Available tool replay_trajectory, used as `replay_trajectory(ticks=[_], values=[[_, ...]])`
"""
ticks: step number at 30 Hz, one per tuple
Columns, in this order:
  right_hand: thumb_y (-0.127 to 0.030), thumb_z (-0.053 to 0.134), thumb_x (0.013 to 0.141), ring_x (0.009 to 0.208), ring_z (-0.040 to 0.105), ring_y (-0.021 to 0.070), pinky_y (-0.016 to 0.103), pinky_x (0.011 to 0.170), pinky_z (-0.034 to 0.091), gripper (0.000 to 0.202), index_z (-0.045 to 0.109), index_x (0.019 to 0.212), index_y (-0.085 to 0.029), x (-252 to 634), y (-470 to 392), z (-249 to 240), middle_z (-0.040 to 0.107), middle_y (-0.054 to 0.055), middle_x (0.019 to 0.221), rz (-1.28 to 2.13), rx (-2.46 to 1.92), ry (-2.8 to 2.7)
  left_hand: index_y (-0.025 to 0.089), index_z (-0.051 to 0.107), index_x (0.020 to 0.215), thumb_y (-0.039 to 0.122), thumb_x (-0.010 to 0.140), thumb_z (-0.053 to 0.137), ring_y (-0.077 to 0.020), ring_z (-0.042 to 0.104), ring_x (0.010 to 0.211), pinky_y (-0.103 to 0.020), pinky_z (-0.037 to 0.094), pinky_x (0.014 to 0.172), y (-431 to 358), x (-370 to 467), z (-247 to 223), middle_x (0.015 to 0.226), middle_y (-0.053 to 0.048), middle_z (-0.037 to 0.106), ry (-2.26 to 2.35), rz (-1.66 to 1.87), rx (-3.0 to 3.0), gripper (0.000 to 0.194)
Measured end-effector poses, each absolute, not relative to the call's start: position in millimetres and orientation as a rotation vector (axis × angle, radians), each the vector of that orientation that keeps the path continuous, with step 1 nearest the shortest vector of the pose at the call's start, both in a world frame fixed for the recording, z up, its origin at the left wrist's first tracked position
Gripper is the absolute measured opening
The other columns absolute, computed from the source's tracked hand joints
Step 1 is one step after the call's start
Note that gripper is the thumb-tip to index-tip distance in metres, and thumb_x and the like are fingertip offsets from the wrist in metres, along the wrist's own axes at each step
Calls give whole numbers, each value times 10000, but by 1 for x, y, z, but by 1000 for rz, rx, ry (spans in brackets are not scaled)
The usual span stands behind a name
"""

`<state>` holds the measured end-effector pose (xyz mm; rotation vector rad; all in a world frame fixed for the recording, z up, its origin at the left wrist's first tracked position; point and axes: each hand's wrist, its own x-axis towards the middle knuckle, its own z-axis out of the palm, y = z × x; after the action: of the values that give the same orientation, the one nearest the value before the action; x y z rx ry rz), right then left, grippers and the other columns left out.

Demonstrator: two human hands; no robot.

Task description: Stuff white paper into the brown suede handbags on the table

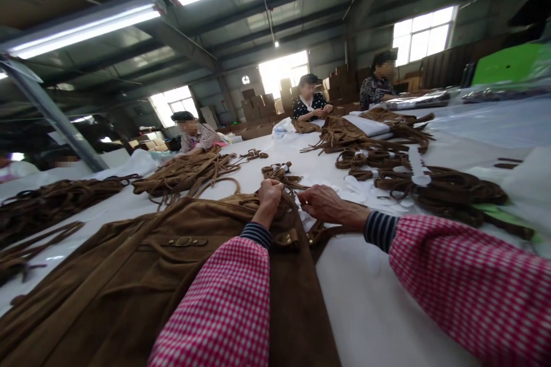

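Observation:
A large brown suede garment (129,281) with a buckled strap (185,242) lies over the near left of the white table. At its far right part, my left hand (270,195) is closed in a pinch; what is between the fingertips is too small to name. Just to the right, my right hand (325,203) has its fingers pressed together by the garment's edge, and whatever they grip cannot be made out. A metal-ringed brown tab (286,239) sits below my hands. Small coiled brown straps (278,170) lie just beyond them.
Bundled brown straps with a white tag (417,166) spread on the right of the white table (361,298). Brown suede pieces (181,172) and heaped straps (55,200) lie at left. Across the table are several people, one in a dotted top (307,106). Plastic film (486,120) covers the far right.

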<state>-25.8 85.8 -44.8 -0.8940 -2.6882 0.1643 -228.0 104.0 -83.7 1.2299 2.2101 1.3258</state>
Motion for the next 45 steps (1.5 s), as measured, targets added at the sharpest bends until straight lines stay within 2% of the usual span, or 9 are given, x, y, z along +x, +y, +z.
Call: replay_trajectory(ticks=[7, 15, 23, 27, 32, 36, 39, 43, 45], values=[[-128, 520, 889, 825, 694, 259, 297, 669, 388, 274, 762, 1001, -190, -45, 106, -56, 761, 138, 901, 38, -868, -2743, 137, 634, 1185, 363, 986, 631, -179, 676, 918, -357, 605, 790, 103, -227, -81, 1111, -75, 673, 2209, 1238, 1246, 301], [-103, 525, 873, 624, 586, 169, 301, 575, 265, 195, 701, 811, -159, 1, 56, -48, 717, 89, 735, 5, -568, -2925, 137, 650, 1166, 373, 976, 643, -201, 678, 959, -370, 599, 818, 101, -234, -86, 1127, -72, 677, 2331, 1132, 1187, 303], [-39, 506, 842, 557, 414, 127, 309, 576, 231, 171, 574, 822, -194, 61, -31, -43, 614, -8, 689, 303, -336, -2912, 141, 666, 1125, 387, 975, 644, -199, 685, 971, -384, 589, 854, 105, -239, -84, 1093, -68, 693, 2465, 991, 1293, 289], [-62, 520, 882, 588, 446, 135, 312, 625, 295, 164, 548, 809, -205, 80, -55, -45, 597, -19, 698, 425, -315, -2890, 142, 671, 1113, 389, 979, 637, -198, 682, 980, -400, 582, 880, 102, -232, -73, 1093, -70, 697, 2548, 898, 1413, 283], [-236, 537, 1011, 760, 585, 150, 269, 704, 394, 125, 601, 905, -224, 101, -68, -47, 664, -1, 849, 693, -138, -2823, 151, 678, 1087, 367, 991, 607, -212, 678, 1019, -416, 552, 930, 91, -222, -58, 1076, -72, 707, 2647, 796, 1548, 247], [-218, 642, 912, 651, 576, 150, 279, 630, 373, 55, 696, 910, -219, 102, -61, -39, 667, -5, 749, 693, -365, -2918, 153, 614, 1245, 274, 952, 580, -311, 641, 1137, -439, 512, 952, 75, -208, -44, 1154, -145, 693, 2629, 730, 1735, 319], [-255, 718, 847, 730, 634, 178, 264, 626, 369, 187, 766, 1027, -233, 106, -54, -28, 708, 25, 788, 768, -535, -2919, 151, 507, 1398, 182, 897, 584, -353, 522, 1282, -488, 447, 1039, 51, -193, -28, 1360, -178, 587, 2475, 650, 2032, 508], [-353, 735, 855, 695, 617, 160, 227, 594, 373, 232, 803, 1054, -254, 119, -64, -16, 698, 27, 755, 982, -542, -2889, 311, 621, 1284, 5, 823, 554, -221, 497, 1305, -346, 401, 1108, -12, -174, -7, 1399, 2, 595, 1860, 300, 2554, 558], [-344, 727, 858, 680, 595, 146, 213, 580, 370, 225, 811, 1045, -251, 123, -74, -11, 679, 23, 748, 1029, -546, -2880, 309, 631, 1237, -9, 864, 513, -199, 495, 1297, -344, 388, 1104, -52, -165, -5, 1389, 18, 606, 1425, 60, 2792, 504]])
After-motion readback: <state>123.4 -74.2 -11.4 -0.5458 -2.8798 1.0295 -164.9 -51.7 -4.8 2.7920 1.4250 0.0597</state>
